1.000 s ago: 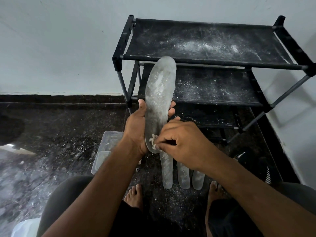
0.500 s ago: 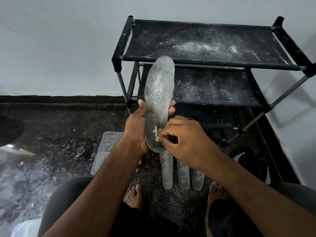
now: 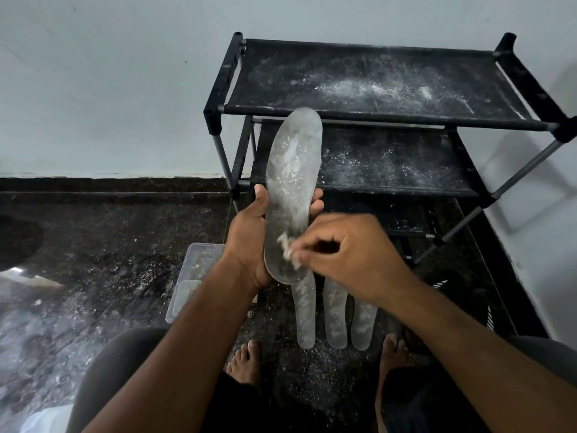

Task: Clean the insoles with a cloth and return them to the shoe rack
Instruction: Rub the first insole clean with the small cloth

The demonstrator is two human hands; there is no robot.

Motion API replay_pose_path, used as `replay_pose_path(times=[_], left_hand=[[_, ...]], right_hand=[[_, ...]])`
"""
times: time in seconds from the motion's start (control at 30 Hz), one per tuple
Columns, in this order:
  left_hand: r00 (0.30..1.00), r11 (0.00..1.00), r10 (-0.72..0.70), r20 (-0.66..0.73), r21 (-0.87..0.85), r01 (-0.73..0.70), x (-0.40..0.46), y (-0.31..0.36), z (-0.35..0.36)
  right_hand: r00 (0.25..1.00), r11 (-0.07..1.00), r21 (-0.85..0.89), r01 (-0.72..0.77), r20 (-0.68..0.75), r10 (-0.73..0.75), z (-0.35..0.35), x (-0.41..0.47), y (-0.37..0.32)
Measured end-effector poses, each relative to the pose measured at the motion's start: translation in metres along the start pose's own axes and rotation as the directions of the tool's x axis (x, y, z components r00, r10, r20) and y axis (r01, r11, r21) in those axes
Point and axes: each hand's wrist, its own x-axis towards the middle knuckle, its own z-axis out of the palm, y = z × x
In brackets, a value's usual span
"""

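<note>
My left hand [image 3: 249, 242] grips a dusty grey insole [image 3: 292, 182] by its lower half and holds it upright in front of the black shoe rack [image 3: 374, 117]. My right hand [image 3: 352, 254] pinches a small pale cloth [image 3: 285, 246] against the heel end of that insole. Three more dusty insoles [image 3: 335, 310] lie side by side on the dark floor below my hands, their upper ends hidden behind my right hand. The rack's two upper shelves are dusted with white powder.
A clear plastic container [image 3: 195, 276] sits on the floor left of my left wrist. My bare feet [image 3: 246, 360] stand near the lying insoles. A dark shoe with white stripes [image 3: 452, 292] lies at the right by the wall. White powder covers the floor.
My right hand with the cloth has shifted slightly along the heel end of the insole, with motion blur at the fingers. The left hand and insole stay almost still.
</note>
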Motion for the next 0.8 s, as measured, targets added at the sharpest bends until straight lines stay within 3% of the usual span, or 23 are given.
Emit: replay_pose_path(times=[0.07, 0.17, 0.23, 0.37, 0.5, 0.63, 0.7, 0.8], left_hand=[[0.999, 0.991, 0.037, -0.035, 0.128, -0.033, -0.004, -0.002, 0.003], [0.983, 0.945, 0.149, -0.111, 0.309, -0.108, -0.005, -0.009, 0.006], [0.967, 0.915, 0.209, -0.144, 0.379, -0.141, -0.005, -0.012, 0.007], [0.957, 0.864, 0.244, -0.16, 0.485, -0.139, -0.004, -0.014, 0.006], [0.948, 0.823, 0.288, -0.135, 0.541, -0.172, -0.003, -0.015, 0.0], [0.972, 0.859, 0.22, -0.078, 0.488, -0.155, -0.005, -0.015, 0.005], [0.97, 0.848, 0.229, -0.079, 0.505, -0.159, -0.005, -0.015, 0.003], [0.965, 0.859, 0.241, -0.105, 0.486, -0.161, -0.004, -0.014, 0.0]], right_hand=[[0.993, 0.989, -0.143, 0.03, -0.109, -0.046, -0.006, 0.006, 0.01], [0.998, 0.94, -0.336, 0.055, -0.004, -0.06, -0.005, 0.01, 0.021], [0.997, 0.919, -0.39, 0.065, -0.017, -0.077, -0.005, 0.011, 0.026], [0.965, 0.9, -0.436, 0.024, -0.226, -0.135, -0.009, 0.017, 0.03], [0.983, 0.947, -0.315, 0.054, -0.15, -0.106, -0.001, 0.013, 0.026], [0.947, 0.941, -0.337, -0.005, -0.304, -0.104, -0.014, 0.019, 0.032], [0.966, 0.951, -0.308, -0.013, -0.249, -0.068, -0.013, 0.017, 0.029], [0.998, 0.969, -0.247, 0.029, -0.04, -0.04, -0.007, 0.011, 0.024]])
